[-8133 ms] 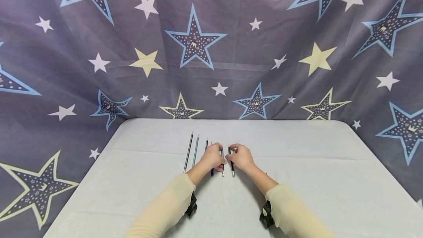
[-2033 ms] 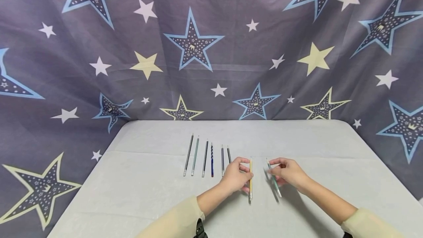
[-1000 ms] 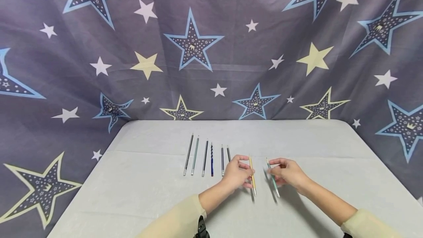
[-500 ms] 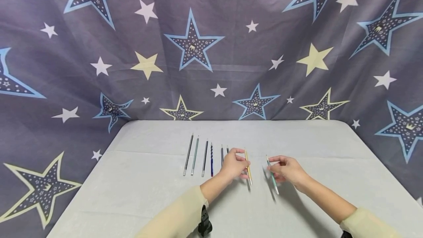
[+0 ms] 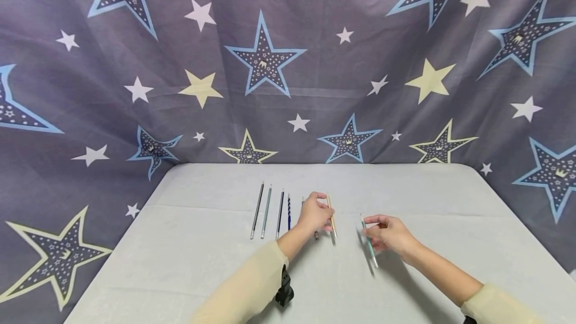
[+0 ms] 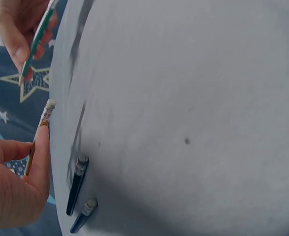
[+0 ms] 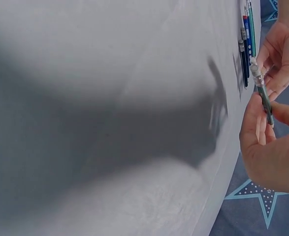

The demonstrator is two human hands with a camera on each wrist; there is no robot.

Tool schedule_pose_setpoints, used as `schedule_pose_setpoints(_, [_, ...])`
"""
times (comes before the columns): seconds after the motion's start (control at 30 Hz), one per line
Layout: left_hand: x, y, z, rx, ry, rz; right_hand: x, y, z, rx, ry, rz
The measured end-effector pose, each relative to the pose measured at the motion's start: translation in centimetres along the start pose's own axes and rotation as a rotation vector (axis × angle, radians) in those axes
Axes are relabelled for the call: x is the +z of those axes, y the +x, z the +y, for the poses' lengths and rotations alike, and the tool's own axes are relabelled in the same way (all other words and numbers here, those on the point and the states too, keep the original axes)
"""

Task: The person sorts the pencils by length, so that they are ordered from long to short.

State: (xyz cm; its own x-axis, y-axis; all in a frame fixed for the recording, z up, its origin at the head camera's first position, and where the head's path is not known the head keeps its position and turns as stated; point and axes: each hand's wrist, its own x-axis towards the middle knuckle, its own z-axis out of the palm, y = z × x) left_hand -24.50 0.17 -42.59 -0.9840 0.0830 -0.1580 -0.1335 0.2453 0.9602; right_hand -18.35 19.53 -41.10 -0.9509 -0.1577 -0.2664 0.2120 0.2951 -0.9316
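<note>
My left hand (image 5: 315,214) pinches a yellow pencil (image 5: 333,227) between thumb and fingers, its white eraser end toward me. The pencil is just above the table, its shadow close beside it. Further right, my right hand (image 5: 392,235) pinches a green pencil (image 5: 371,250), tilted and raised above the cloth; its eraser end shows in the right wrist view. Left of the hands lie a black pencil (image 5: 257,211), a teal pencil (image 5: 266,211), a dark pencil (image 5: 280,214) and a blue pencil (image 5: 289,209). Two more dark pencils are partly hidden by my left hand; their eraser ends show in the left wrist view.
A pale cloth covers the table (image 5: 427,199). Behind it hangs a grey curtain (image 5: 288,109) printed with stars. A black wrist camera (image 5: 284,291) sits at my left sleeve.
Both hands earlier handled dark pencils in the row; later they hold the yellow and green ones. My left hand has since moved the yellow pencil away and left, beside the row. The right hand barely shifts.
</note>
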Motion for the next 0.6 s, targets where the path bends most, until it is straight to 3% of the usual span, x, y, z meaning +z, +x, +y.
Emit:
schedule_pose_setpoints(0.33, [-0.4, 1.2, -0.5, -0.006, 0.154, 0.011, 0.1, -0.2, 0.0, 0.006, 0.004, -0.009])
schedule_pose_setpoints(0.6, [-0.2, 1.5, -0.8, -0.024, 0.179, 0.011, 0.1, -0.2, 0.1, 0.01, 0.011, -0.006])
